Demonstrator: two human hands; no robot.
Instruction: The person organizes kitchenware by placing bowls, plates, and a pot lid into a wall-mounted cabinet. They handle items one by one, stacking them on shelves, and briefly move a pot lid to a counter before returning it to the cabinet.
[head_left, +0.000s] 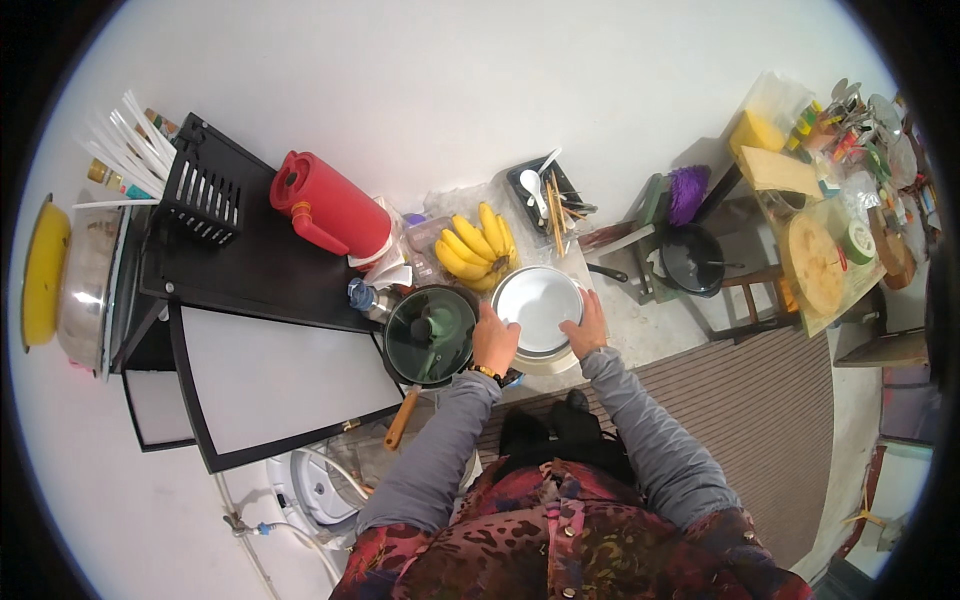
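Note:
A round white bowl with a thin dark rim is before me, above a wider cream-coloured round base that is mostly covered. My left hand grips the bowl's left side, thumb at the rim. On the opposite side, my right hand holds the rim with its thumb inside and fingers around the outside. Just left of my left hand stands a dark pan with a glass lid and a wooden handle. A bunch of bananas lies behind the bowl.
A black tray holds spoons and chopsticks near the wall. Farther left, a red thermos jug stands on a black cabinet top. A dark wok is to the right, before a table with a round wooden board.

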